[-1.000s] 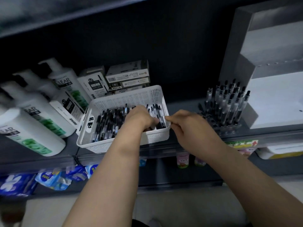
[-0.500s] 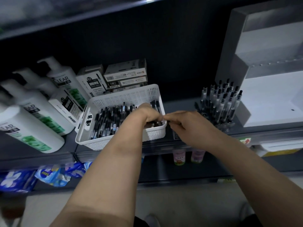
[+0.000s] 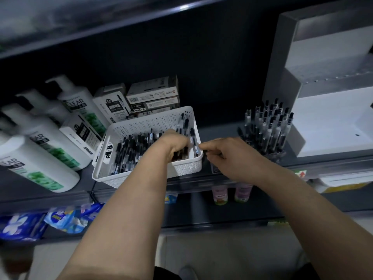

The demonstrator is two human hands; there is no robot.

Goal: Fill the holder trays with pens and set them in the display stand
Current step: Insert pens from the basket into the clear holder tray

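1. Two bare hands out over a dark grey shelf, both at the right end of a white perforated plastic basket standing on it.
2. Down inside that end, left hand, fingers curled into a heap of clear-barrelled, black-capped pens; cannot tell whether closed round any, knuckles hiding the fingertips.
3. Just outside the basket's right wall, right hand, thumb and forefinger pressed together near the rim, other fingers curled under; too small to tell whether anything is pinched.
4. Several leaning pens propped caps-up against the basket's back right corner.
5. At the basket's left end, among the heap, a black card printed "0.5".
6. Right of the hands, upright pens packed clickers-up in a clear holder tray, just beside a stepped white-and-grey display stand on the same shelf.
7. Behind the basket, a white upright carton marked "0.5" and stacked flat cartons with a barcode; lowest one reading "HG35".
8. Left of the basket, white pump bottles with green labels, lettered "CLEAR".
9. On the level below, blue packets and small pink-labelled bottles; print unreadable.
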